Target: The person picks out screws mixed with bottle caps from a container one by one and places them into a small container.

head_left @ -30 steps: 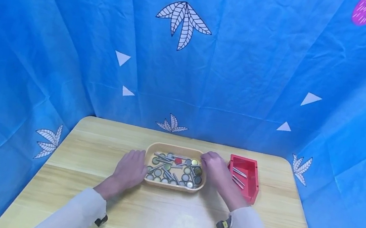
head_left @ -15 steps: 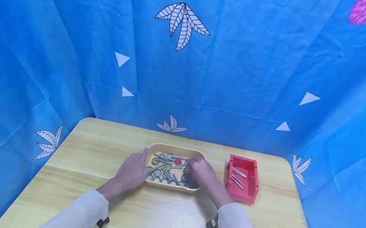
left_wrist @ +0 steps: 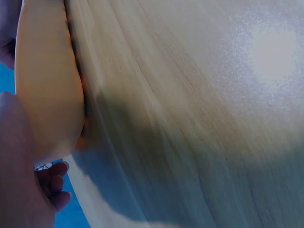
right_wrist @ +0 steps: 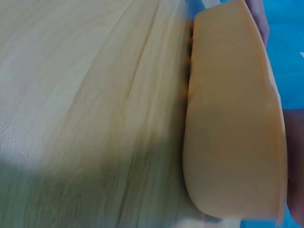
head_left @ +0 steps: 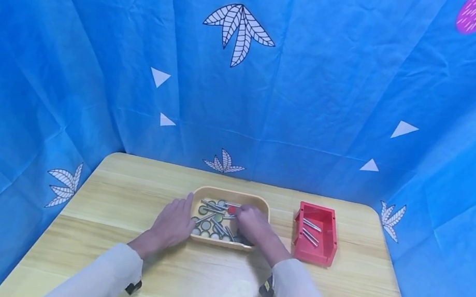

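A shallow beige-orange plastic tray on the table holds several silver rods and round discs in pale, green and grey tones, plus one red disc. My left hand holds the tray's left end, thumb at the rim and fingers curled along the outside; these fingers show in the left wrist view. My right hand reaches down inside the tray's right half, fingertips beside the red disc. I cannot tell whether it pinches a piece. In the right wrist view the tray wall hides its fingers.
A red open bin stands to the right of the tray, with several silver rods lying in it. The light wooden table ends at a blue patterned curtain behind and at both sides.
My right hand has moved from the tray's right rim leftward into the tray, over the pieces toward the red disc. My left hand stays on the left end, with its index finger straighter.
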{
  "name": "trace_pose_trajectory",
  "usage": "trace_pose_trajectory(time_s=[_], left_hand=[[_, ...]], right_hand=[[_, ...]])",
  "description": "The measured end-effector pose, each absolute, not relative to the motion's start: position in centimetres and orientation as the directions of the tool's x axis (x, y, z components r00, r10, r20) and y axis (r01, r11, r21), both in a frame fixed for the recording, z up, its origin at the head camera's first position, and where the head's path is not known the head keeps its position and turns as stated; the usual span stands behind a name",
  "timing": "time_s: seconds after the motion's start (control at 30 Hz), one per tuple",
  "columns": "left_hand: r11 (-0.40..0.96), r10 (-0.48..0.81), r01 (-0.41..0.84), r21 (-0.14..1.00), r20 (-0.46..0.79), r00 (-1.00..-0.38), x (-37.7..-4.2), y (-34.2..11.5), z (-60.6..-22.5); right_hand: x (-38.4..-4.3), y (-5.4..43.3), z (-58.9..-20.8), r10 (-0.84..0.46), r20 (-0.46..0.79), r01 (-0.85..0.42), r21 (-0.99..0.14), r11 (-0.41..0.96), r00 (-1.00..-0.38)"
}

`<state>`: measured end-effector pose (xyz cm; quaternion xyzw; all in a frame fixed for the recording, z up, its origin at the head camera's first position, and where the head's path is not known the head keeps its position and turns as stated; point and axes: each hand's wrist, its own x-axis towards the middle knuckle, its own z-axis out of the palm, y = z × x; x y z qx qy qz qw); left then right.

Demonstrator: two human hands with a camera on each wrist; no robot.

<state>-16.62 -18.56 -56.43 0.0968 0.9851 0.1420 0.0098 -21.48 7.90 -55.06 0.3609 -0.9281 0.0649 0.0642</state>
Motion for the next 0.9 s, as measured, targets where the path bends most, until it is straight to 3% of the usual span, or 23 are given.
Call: trace_pose_trajectory(time_s=[0.43, 0.9], left_hand=[[0.95, 0.166, 0.169, 0.261, 0.033, -0.986, -16.9, -18.2, -56.2], [0.951, 0.169, 0.16, 0.266, -0.012, -0.986, -16.6, -18.2, -56.1]], right_hand=[[-21.9, 7.2, -56.5, -0.654, 0.105, -0.655, 0.032, 0.755, -0.749], [-22.4, 6.6, -57.1, -0.667, 0.089, -0.672, -0.052, 0.739, -0.74]])
